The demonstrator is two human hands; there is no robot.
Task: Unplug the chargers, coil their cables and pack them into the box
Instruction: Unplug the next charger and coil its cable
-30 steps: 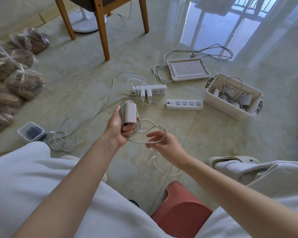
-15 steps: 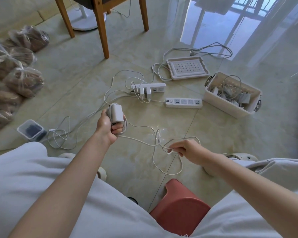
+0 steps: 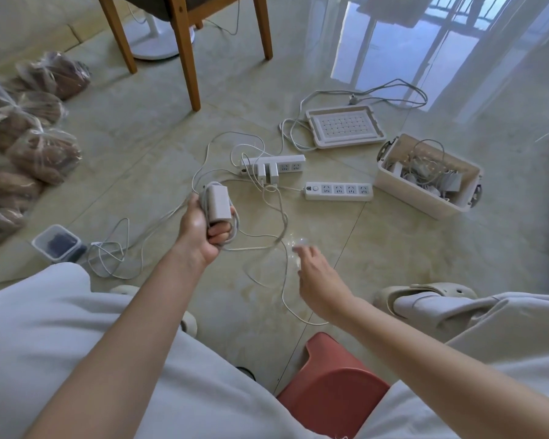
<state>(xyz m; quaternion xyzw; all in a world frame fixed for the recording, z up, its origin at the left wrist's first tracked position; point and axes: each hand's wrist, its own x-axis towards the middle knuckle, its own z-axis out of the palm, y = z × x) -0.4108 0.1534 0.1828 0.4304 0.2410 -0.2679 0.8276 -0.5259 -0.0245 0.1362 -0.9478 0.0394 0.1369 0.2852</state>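
Observation:
My left hand (image 3: 200,231) grips a white charger brick (image 3: 218,202) with several cable turns wound around it. Its loose cable (image 3: 268,247) trails right to my right hand (image 3: 317,277), which is blurred with motion and pinches the cable near its fingertips. Two more white chargers (image 3: 267,172) are plugged into the far power strip (image 3: 274,163). A second power strip (image 3: 338,191) lies to its right with its sockets bare. The white box (image 3: 425,198) at the right holds several packed chargers and cables.
The box lid (image 3: 344,126) lies behind the strips beside a loose cable. A wooden chair (image 3: 184,42) stands at the back, plastic bags (image 3: 29,128) at the left, a small container (image 3: 57,243) near my left knee, a red stool (image 3: 330,384) between my legs.
My right hand drew the cable out to the right, then swung back up toward the charger. My left hand drifted slightly left with the charger still in it.

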